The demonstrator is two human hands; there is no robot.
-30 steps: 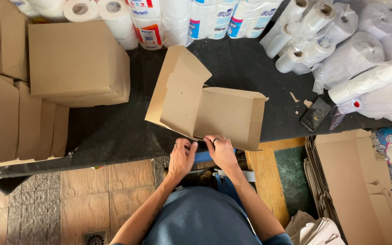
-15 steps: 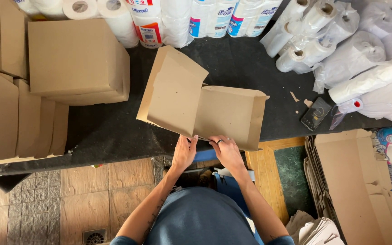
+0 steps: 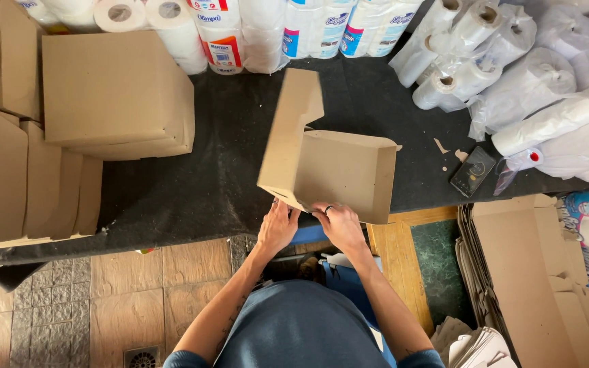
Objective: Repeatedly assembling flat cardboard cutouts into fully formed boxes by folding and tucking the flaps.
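1. A half-folded brown cardboard box [image 3: 339, 170] stands at the near edge of the dark surface [image 3: 192, 184], one flap raised upright.
2. The left hand [image 3: 277, 228] and right hand [image 3: 339, 225] each have a closed grip on the box's near bottom edge.
3. A finished box [image 3: 114, 92] sits to the left, above a row of folded ones [image 3: 28, 177].
4. A phone [image 3: 472, 172] lies to the right; paper rolls [image 3: 485, 48] line the far side.
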